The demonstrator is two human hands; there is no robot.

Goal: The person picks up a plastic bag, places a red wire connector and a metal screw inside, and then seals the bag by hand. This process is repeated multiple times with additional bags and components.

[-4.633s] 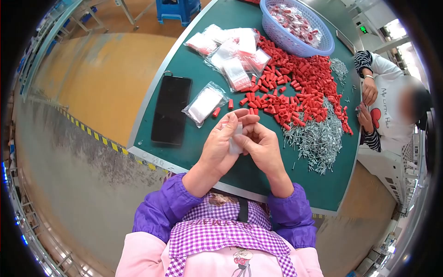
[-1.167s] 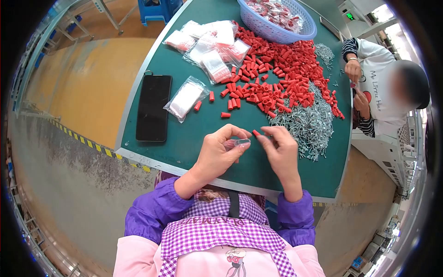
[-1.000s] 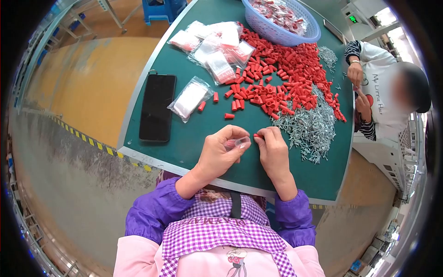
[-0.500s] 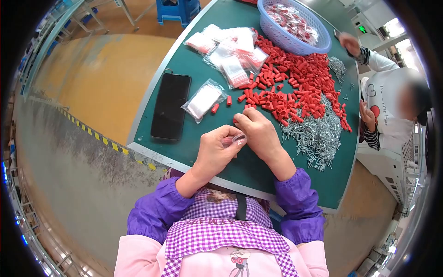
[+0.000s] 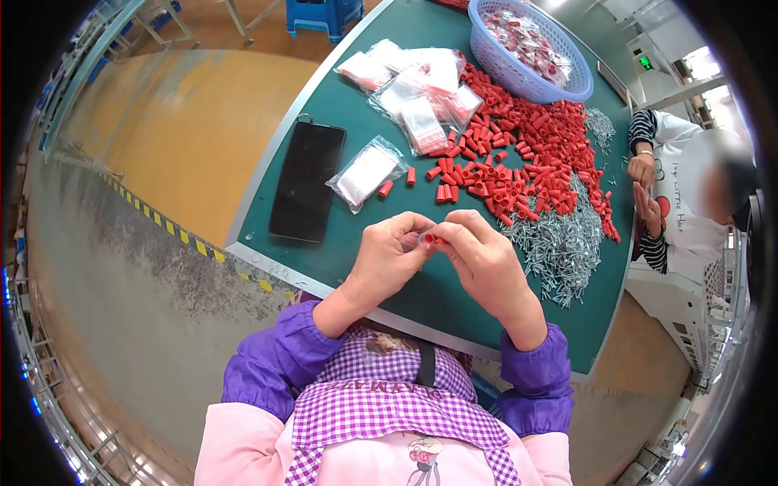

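Note:
My left hand [image 5: 384, 256] is closed on a small clear plastic bag [image 5: 411, 240], its fingers curled round it. At the bag's mouth my right hand [image 5: 486, 263] pinches a red tapered plastic cap [image 5: 430, 239], its round end facing up. Both hands meet over the near part of the green table [image 5: 356, 263]. Beyond them spreads a large heap of red caps [image 5: 531, 134], with a few loose ones in front. A pile of silver screws [image 5: 559, 251] lies to the right of my right hand. A packet of clear bags [image 5: 367, 175] lies beyond my left hand.
A black phone [image 5: 308, 182] lies on the left side of the table. More bag packets [image 5: 424, 125] are stacked farther back. A blue-purple basket [image 5: 515, 73] holds filled bags. A smaller screw pile [image 5: 600, 130] sits near the right edge, where another person [image 5: 685, 178] sits.
My right hand has moved from near the loose caps to the bag's mouth with a red cap. The other person's raised hand has come down beside their other hand. The view has shifted slightly.

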